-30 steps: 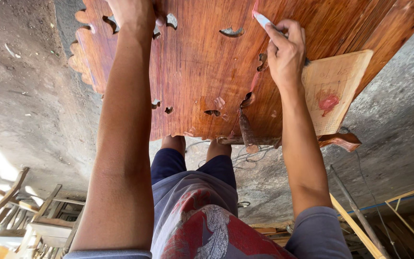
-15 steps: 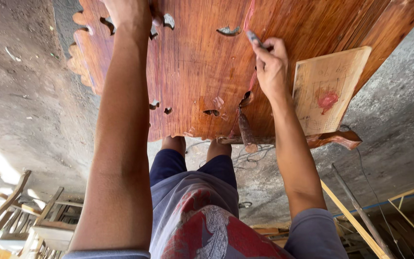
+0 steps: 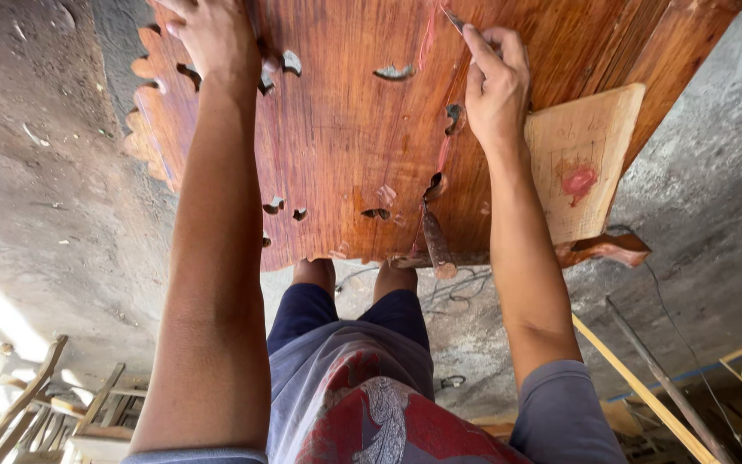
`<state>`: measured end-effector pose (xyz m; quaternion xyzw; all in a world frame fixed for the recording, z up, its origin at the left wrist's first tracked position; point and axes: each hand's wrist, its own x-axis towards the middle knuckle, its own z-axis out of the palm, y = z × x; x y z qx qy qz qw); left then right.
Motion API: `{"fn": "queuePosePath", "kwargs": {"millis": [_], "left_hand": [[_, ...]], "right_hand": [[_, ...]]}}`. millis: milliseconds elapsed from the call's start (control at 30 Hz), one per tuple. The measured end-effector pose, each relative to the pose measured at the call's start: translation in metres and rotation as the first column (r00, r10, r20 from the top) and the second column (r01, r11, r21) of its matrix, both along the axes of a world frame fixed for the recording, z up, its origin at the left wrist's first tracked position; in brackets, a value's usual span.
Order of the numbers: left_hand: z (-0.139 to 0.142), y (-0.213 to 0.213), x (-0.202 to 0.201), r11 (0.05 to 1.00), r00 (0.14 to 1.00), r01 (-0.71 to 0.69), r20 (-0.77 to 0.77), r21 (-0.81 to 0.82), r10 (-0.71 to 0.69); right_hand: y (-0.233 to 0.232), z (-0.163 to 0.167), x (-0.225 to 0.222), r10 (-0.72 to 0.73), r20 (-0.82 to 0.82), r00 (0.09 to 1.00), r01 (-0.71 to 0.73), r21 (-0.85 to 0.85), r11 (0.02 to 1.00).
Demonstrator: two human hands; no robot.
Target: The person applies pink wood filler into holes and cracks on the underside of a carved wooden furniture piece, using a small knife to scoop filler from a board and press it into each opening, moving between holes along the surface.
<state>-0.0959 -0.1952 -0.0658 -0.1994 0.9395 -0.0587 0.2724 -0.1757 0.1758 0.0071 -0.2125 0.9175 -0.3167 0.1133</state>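
Observation:
A large reddish-brown wooden panel (image 3: 345, 146) with a scalloped edge and several carved cut-outs lies in front of me above my knees. My left hand (image 3: 208, 39) presses flat on its far left part beside a cut-out. My right hand (image 3: 495, 86) pinches a small flat blade (image 3: 453, 19), tip on the panel's far part. A streak of red filler (image 3: 427, 39) runs on the wood just left of the blade. A pale small board (image 3: 581, 163) with a red filler blob (image 3: 579, 182) rests on the panel, right of my right wrist.
A short dark wooden stick (image 3: 435, 245) lies at the panel's near edge. The concrete floor (image 3: 62, 215) surrounds the panel, with a cable (image 3: 465, 283) on it. Long wooden strips (image 3: 637, 387) lie at lower right, and wooden chair frames (image 3: 36, 404) stand at lower left.
My right hand has slid leftward along the panel with the blade, and a red filler streak now shows beside it. My left hand stays pressed on the panel.

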Motion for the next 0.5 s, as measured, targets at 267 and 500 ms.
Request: {"fn": "queuePosePath", "kwargs": {"millis": [267, 500], "left_hand": [[0.030, 0.004, -0.018, 0.986, 0.983, -0.118, 0.156, 0.122, 0.098], [0.005, 0.001, -0.007, 0.992, 0.983, -0.083, 0.170, 0.097, 0.065]], "right_hand": [[0.012, -0.021, -0.007, 0.104, -0.056, 0.993, -0.098, 0.090, 0.991], [0.008, -0.016, -0.016, 0.176, -0.022, 0.984, -0.173, 0.098, 0.980]]}}
